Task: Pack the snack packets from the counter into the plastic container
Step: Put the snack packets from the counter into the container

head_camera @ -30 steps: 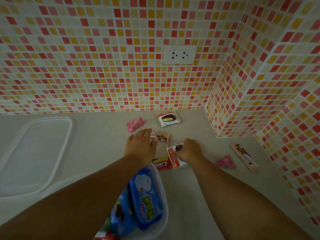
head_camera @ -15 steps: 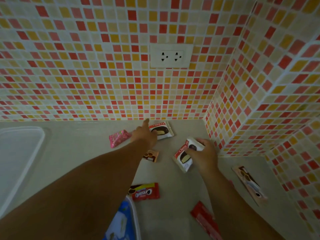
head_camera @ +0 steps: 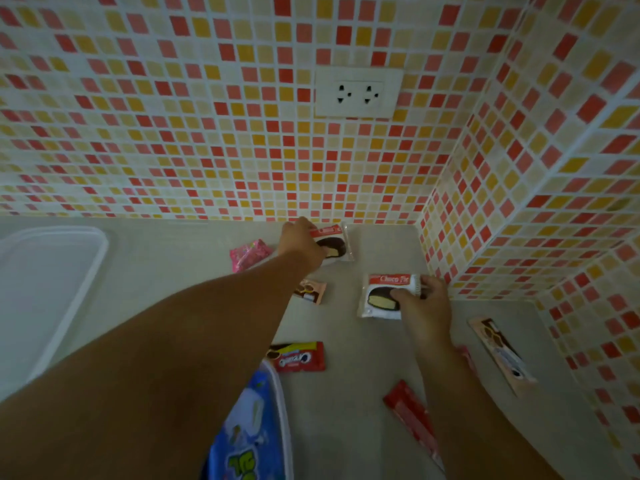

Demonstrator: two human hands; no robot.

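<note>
right hand [head_camera: 424,306] grips choco pie packet [head_camera: 384,296]; left hand [head_camera: 301,242] grasps second packet [head_camera: 334,242].

The walls [head_camera: 207,133] carry a red, orange and cream mosaic around a white socket [head_camera: 358,93]. The surface [head_camera: 353,410] is pale grey. Packets show pink [head_camera: 250,254], red [head_camera: 299,356] and blue [head_camera: 249,441]; the lid [head_camera: 86,271] is translucent white.

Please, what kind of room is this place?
Probably a home kitchen corner: a mosaic tile wall of red, orange and cream, a double wall socket set in it, and a pale counter strewn with snack packets.
</note>
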